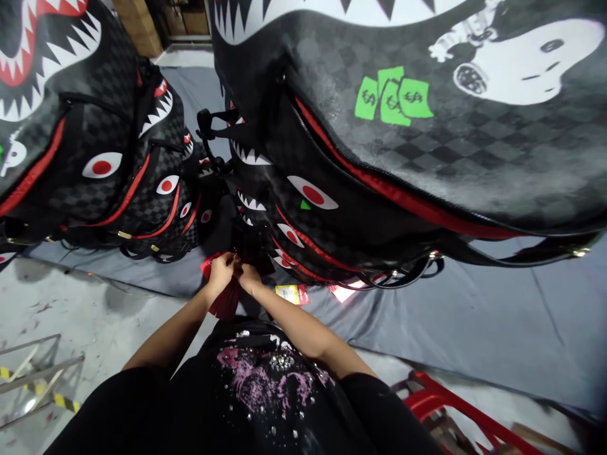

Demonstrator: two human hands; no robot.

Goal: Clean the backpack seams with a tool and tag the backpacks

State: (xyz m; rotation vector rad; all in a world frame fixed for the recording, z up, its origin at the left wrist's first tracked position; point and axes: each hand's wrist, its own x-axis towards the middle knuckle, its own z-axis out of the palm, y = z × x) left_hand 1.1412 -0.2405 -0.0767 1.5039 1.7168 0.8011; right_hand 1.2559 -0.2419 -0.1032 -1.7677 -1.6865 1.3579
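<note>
My left hand (pixel 220 272) and my right hand (pixel 247 277) meet close together at the table's near edge, fingertips pinched. Between them shows a tiny orange-gold glint, too small to name. Dark red strips or tags (pixel 224 304) hang just below and behind my left hand; whether they are attached to what I pinch, I cannot tell. To the right of my hands stands a row of black checkered bags (pixel 327 234) with printed eyes, teeth and red-lined zippers. A similar row of bags (pixel 165 158) stands to the left.
A yellow-and-red tag (pixel 292 294) and a white-and-pink card (pixel 348 289) lie on the grey cloth-covered table (pixel 474 309). At the lower right is a red plastic stool (pixel 441 398). A metal frame (pixel 42 373) stands on the floor at the left.
</note>
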